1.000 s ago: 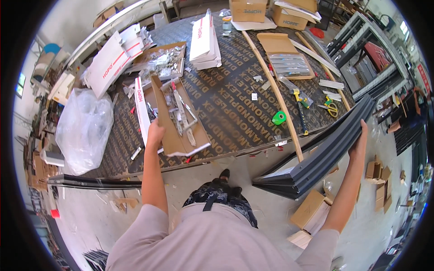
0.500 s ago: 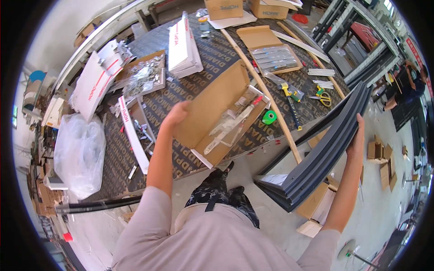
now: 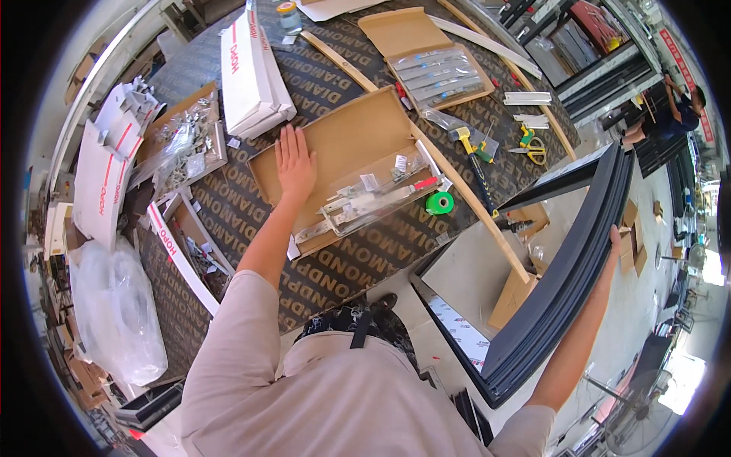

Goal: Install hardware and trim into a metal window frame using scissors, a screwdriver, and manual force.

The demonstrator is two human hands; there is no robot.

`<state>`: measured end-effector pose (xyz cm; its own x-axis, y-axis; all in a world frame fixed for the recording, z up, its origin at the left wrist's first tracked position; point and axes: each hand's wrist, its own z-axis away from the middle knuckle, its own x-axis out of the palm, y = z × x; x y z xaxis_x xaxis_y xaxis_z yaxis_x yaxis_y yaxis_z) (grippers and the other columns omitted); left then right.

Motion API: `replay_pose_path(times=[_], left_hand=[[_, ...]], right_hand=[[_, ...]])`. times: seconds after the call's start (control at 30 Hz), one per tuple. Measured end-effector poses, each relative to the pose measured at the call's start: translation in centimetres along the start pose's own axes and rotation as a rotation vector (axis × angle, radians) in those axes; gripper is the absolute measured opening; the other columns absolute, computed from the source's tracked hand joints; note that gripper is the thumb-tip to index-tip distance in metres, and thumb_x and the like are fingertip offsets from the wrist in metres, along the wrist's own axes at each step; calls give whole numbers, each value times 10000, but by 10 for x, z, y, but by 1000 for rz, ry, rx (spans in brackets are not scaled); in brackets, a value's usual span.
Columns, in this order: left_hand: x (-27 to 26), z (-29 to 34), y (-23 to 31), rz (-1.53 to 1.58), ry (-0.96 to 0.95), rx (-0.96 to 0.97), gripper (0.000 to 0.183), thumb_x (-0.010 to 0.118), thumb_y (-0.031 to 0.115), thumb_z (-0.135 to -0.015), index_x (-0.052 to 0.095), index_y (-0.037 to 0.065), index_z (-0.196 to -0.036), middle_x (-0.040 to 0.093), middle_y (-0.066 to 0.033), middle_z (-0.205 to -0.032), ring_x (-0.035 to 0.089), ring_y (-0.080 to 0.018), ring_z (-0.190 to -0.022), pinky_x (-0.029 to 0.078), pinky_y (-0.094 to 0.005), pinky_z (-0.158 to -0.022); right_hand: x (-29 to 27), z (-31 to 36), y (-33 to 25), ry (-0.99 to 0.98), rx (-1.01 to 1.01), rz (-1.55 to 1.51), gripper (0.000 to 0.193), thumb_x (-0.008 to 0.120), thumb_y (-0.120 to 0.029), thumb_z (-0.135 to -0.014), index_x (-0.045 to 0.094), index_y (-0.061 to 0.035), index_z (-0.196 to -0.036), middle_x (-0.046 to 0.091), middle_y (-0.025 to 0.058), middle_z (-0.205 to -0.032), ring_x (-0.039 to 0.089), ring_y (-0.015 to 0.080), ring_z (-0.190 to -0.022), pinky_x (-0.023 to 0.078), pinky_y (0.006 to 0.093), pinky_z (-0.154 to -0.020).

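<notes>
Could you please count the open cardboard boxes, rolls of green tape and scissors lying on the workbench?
Open cardboard boxes: 3, under the left hand, at the far edge, on the left
Rolls of green tape: 1
Scissors: 1
Total: 5

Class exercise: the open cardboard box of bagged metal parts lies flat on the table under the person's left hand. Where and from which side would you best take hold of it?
Probably grip the cardboard box by its bare end beside the left hand, coming from the near table edge. The bagged metal parts crowd the other end, and the flat, shallow walls there give fingers a rim to pinch.
</notes>
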<state>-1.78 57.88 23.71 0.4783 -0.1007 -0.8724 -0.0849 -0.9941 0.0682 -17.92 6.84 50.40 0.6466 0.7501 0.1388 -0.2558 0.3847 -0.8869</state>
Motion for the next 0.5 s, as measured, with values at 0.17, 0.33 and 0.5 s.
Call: replay_pose_path(times=[0.17, 0.33, 0.5], left_hand=[[13, 6, -8, 75, -107, -33, 631, 534, 232, -887, 307, -16, -1422, 198, -191, -1525, 172, -330, -1422, 174, -421, -1157], [-29, 1, 11, 93, -59, 77, 558, 567, 147, -834, 429, -19, -1348, 290, -162, -1495, 257, -307, -1399, 218, -414, -1147], [-60, 3, 64, 436, -166, 80, 325, 567, 85, -835, 580, 48, -1158, 523, -128, -1267, 474, -340, -1190, 410, -423, -965]], right_hand=[[10, 8, 1, -7, -50, -1, 509, 537, -499, -885, 631, -46, -1097, 664, 97, -928, 650, 188, -769, 540, 275, -678], [46, 32, 3, 203, -97, -25, 515, 499, -489, -922, 603, -58, -1185, 668, 83, -997, 651, 182, -816, 536, 262, -707], [-7, 26, 17, -30, -115, -147, 580, 452, -525, -937, 562, -44, -1242, 640, 108, -1089, 632, 204, -915, 513, 300, -823]])
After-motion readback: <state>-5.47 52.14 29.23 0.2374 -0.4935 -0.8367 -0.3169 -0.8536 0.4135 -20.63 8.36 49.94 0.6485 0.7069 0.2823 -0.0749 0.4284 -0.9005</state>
